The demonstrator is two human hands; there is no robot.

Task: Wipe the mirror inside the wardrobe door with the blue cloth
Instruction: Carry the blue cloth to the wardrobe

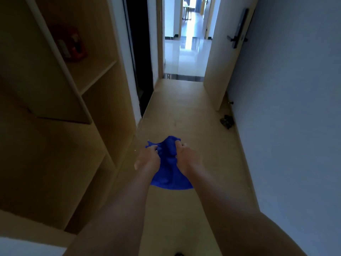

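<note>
Both arms reach forward over the floor (pixel 184 108) of a narrow hallway. The left hand (pixel 147 159) and right hand (pixel 186 157) hold the blue cloth (pixel 168 170) between them, just below the centre of the view. The left fingers (pixel 154 147) are curled into the cloth's top edge at about 10 o'clock of it; the right fingers (pixel 180 144) are curled and bunch its top edge at about 1 o'clock. The rest of the cloth hangs down between the wrists, its lower edge rounded and loose above the floor.

At 9 to 11 o'clock stands an open wardrobe (pixel 103 100) with pale wooden shelves; a red box (pixel 72 45) sits in an upper compartment. No mirror can be made out from this angle. At 12 o'clock an open doorway (pixel 184 43) leads to a bright tiled corridor. At 1 o'clock a pale door (pixel 225 61) stands open against the wall, with a dark lock handle (pixel 238 30). A small dark object (pixel 227 121) lies on the floor by the wall at 3 o'clock.
</note>
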